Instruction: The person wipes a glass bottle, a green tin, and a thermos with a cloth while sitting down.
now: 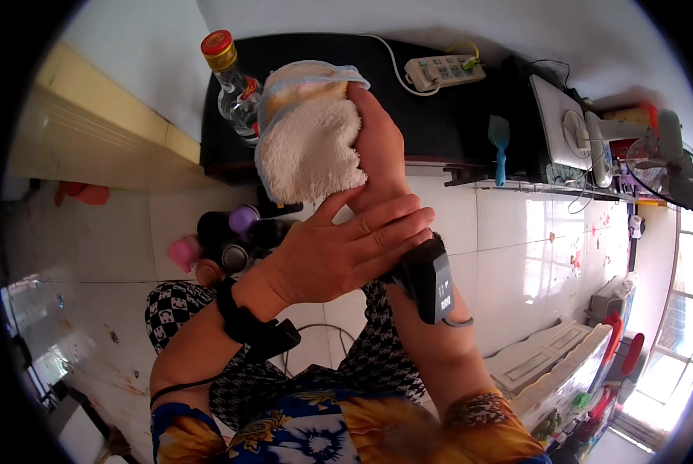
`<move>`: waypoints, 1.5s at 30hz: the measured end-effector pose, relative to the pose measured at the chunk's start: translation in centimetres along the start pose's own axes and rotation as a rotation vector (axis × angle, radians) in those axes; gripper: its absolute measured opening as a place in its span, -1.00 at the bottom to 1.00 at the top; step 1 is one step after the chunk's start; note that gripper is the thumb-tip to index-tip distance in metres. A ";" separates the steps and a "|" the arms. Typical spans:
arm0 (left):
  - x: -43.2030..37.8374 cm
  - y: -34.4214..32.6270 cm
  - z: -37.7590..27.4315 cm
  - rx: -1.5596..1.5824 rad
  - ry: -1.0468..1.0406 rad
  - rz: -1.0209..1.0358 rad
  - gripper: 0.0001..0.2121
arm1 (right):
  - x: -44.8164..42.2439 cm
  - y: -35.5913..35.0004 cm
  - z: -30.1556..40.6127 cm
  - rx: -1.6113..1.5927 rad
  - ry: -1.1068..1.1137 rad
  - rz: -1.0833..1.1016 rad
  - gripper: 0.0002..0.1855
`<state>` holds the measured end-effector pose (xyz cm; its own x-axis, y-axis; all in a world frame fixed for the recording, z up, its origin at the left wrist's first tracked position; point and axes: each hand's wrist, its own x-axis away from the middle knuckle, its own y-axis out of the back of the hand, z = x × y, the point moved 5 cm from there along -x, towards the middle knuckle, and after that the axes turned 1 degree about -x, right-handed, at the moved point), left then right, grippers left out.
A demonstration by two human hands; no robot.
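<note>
A fluffy off-white cloth (311, 153) with pale blue edging and a yellow patch is folded in my right hand (378, 139). That hand's thumb lies along its right side; the other fingers are hidden behind the cloth. My left hand (346, 249) lies across my right wrist, its thumb tip at the cloth's lower edge. Whether it grips the wrist is hidden. Each wrist carries a black strapped device, one on the left (259, 330) and one on the right (425, 278). A clear glass bottle (236, 98) with a red and gold cap stands just left of the cloth.
Before me is a black tabletop (335, 49) bearing a power strip (445, 72), a light blue brush (499, 148) and a laptop (555, 119). A fan (668, 156) stands far right. Several bottles or cups, one with a purple lid (244, 220), stand on the tiled floor below the table.
</note>
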<state>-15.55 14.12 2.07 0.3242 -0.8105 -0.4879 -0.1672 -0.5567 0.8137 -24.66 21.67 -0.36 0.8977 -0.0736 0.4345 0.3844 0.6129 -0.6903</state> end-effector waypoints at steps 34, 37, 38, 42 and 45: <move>0.6 -1.7 0.1 -0.215 -0.100 -0.108 -0.74 | 0.4 -0.3 -0.1 -0.014 0.083 -0.004 -0.65; 0.3 -1.7 0.2 -0.191 -0.078 -0.097 -0.70 | -0.4 0.7 0.2 0.041 0.093 0.001 -0.61; 0.4 -1.6 0.3 -0.141 -0.062 -0.094 -0.68 | -0.7 0.9 0.0 0.076 0.098 0.000 -0.61; -0.7 -0.5 0.7 0.046 -0.051 -0.082 -0.66 | -1.8 2.7 0.5 0.080 0.157 0.024 -0.51; 0.1 0.8 3.0 0.386 0.008 -0.156 -0.61 | -3.2 4.4 2.7 0.210 0.305 -0.010 -0.48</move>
<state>-18.47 13.05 1.69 0.3805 -0.7102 -0.5924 -0.4520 -0.7016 0.5508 -26.41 26.70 -3.19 0.9293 -0.2922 0.2258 0.3691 0.7567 -0.5396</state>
